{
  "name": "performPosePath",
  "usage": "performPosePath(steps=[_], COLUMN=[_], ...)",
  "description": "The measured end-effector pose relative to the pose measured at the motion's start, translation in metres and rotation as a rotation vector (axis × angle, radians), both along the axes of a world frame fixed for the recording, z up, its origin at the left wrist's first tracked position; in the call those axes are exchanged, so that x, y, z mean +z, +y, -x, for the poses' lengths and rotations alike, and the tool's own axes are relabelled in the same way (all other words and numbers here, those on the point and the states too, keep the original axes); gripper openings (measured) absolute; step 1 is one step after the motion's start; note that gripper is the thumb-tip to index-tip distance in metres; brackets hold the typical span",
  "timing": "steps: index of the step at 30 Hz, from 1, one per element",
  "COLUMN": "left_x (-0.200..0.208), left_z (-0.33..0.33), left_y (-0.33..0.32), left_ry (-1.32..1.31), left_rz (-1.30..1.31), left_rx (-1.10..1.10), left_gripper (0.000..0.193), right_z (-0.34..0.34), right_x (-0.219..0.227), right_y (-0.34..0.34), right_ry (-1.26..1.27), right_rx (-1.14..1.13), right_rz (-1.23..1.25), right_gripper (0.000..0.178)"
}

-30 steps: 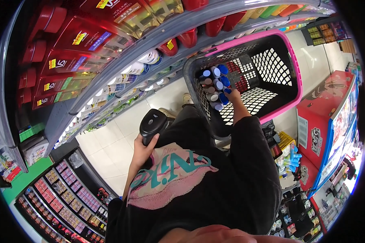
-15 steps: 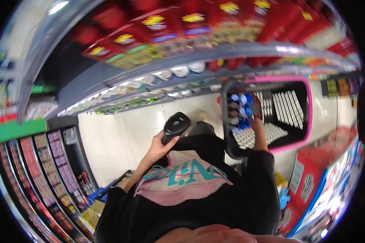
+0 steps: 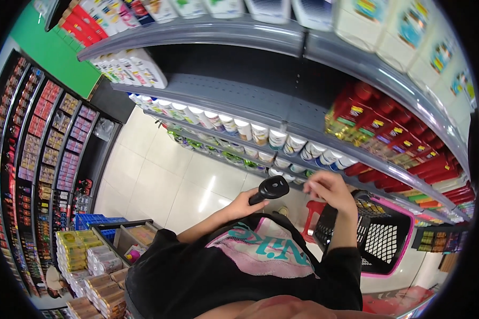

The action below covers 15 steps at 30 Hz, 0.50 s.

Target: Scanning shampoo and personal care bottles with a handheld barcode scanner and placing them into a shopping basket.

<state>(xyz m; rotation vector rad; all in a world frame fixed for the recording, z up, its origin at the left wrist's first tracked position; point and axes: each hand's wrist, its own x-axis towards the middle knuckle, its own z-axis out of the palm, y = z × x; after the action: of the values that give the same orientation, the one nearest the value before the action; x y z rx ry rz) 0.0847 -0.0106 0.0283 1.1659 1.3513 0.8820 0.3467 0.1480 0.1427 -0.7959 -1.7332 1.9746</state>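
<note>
My left hand (image 3: 246, 204) is closed around the handle of a black handheld barcode scanner (image 3: 274, 187), its head tilted up and to the right. Just right of the scanner and apart from it, my right hand (image 3: 332, 190) is raised in front of the lower shelves. Its fingers are bent and a little apart, slightly blurred, with no object visible in them. Below and right of this hand stands a black shopping basket (image 3: 380, 242) with a pink rim. My right forearm covers part of the basket's left side, so some of its inside is hidden.
Ahead runs a grey shelf unit (image 3: 223, 87) with white-capped bottles (image 3: 258, 132), red-capped bottles (image 3: 380, 122) and large white jugs (image 3: 410, 26). A red plastic stool (image 3: 314, 215) stands beside the basket. Stacked cans (image 3: 72, 250) and a blue crate (image 3: 98, 220) are at left.
My right hand has come out of the basket and moved up and left, towards the scanner. The scanner has shifted right and down in view. My view has turned, showing more shelves.
</note>
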Motion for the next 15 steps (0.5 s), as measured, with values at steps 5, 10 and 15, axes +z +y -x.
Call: performPosePath(steps=[5,10,15], left_x=[-0.004,-0.006,-0.012], left_z=[0.069,0.13,0.167], left_y=[-0.021,-0.051,-0.083], left_ry=[0.017,-0.019,0.019], left_rz=[-0.047,0.032,-0.028], left_rx=[0.081,0.177,0.385], left_gripper=[0.033,0.036,0.034], right_z=[0.189,0.36,0.504], right_x=[0.047,0.069,0.087], right_y=[0.029,0.058,0.098], right_ry=[0.123,0.165,0.127], right_rx=[0.265,0.198,-0.087], right_rz=[-0.282,-0.702,-0.912], right_gripper=[0.013,0.025,0.068])
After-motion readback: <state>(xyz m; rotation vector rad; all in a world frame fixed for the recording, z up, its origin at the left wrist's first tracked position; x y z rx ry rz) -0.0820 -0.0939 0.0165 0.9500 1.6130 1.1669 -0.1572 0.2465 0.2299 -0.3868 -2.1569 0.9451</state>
